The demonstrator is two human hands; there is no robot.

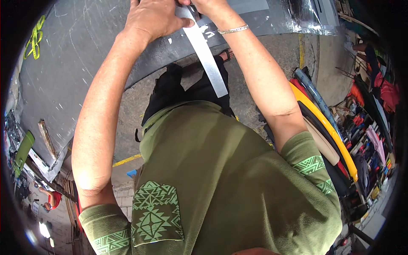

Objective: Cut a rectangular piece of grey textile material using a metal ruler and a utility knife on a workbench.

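Observation:
A silver metal ruler (pixel 208 59) lies slantwise over the edge of a scratched dark grey table top (pixel 85 55), its near end sticking out toward me. My left hand (pixel 154 19) bears down on the ruler's far part, thumb across it and the other fingers partly cut off by the upper edge. Close beside it, my right hand (pixel 209 6) is bent over the ruler at the top of the picture. Its fingertips are mostly out of view; a small dark object shows under them, too hidden to name.
A yellow-green tape (pixel 35 38) lies on the table's far left. Glossy clear plastic sheeting (pixel 307 15) covers the right end. A piece of wood (pixel 46 138) rests near the left edge. Long rolls, one yellow (pixel 327 123), stand at my right by piled coloured material (pixel 365 140).

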